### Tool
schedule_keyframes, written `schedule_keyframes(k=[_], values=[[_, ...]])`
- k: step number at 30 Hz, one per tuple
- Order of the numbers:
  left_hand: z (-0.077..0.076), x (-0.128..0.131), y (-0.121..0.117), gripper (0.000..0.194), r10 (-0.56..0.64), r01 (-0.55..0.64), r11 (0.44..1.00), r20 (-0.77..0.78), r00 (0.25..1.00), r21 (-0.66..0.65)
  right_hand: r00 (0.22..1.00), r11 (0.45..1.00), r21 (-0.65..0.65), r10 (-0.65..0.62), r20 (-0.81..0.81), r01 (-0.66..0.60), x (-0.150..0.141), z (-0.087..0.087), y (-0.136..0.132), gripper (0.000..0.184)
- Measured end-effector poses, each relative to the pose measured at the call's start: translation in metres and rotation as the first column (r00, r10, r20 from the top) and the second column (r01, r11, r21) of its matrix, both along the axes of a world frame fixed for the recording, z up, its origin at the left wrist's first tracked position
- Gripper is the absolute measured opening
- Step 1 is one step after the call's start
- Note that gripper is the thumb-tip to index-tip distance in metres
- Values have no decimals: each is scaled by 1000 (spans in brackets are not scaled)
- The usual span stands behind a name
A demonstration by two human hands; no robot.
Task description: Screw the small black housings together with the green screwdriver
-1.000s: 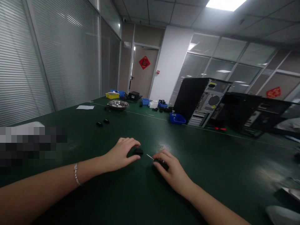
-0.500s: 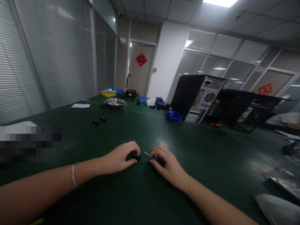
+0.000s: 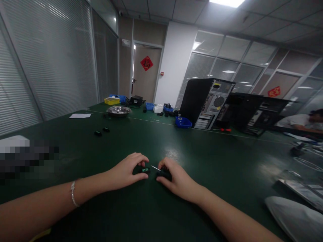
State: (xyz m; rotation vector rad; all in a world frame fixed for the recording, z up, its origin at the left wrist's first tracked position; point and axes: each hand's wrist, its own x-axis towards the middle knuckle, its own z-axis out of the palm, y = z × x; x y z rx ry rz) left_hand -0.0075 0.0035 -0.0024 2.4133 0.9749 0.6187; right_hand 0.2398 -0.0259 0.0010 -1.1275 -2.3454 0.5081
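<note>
My left hand [image 3: 130, 169] arches over a small black piece with a green face [image 3: 145, 170], which lies between the parted thumb and fingers. The thumb is very close to the piece; whether it touches I cannot tell. In my right hand [image 3: 176, 176] is a screwdriver [image 3: 155, 168], its thin metal shaft pointing left towards that piece. The dark handle is mostly hidden by the fingers. Farther off on the green table lie two similar small black pieces [image 3: 98, 133].
A steel bowl [image 3: 119, 111] and white paper [image 3: 80, 115] lie at the back left. Behind stand a blue bin [image 3: 183, 122], a computer tower [image 3: 199, 102] and a red-handled tool [image 3: 225, 130]. A metal tray [image 3: 301, 191] is at right, with another person [image 3: 299, 121] beyond.
My left fingers have spread away from the thumb, and the green face of the small piece now shows. The right hand still holds the screwdriver. The view has turned slightly right.
</note>
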Motion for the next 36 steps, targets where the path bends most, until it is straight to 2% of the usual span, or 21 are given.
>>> schedule_keyframes(k=[3,5,16,26,36], values=[[1,0,0,17,-17,17,1000,-37,999,10,999,999,6,38,21,-38,-1,3,-1,20],[1,0,0,13,-40,40,999,-28,999,-1,998,998,9,64,20,-65,-1,6,-2,19],[6,2,-3,12,-72,74,997,71,995,-28,992,992,-18,123,27,-122,-1,9,-3,19],[1,0,-3,14,-105,100,993,93,990,59,993,994,-12,113,30,-112,-3,9,-5,21],[2,0,-2,14,-107,121,990,180,978,-69,981,985,-27,170,-89,-173,-2,13,-7,24]])
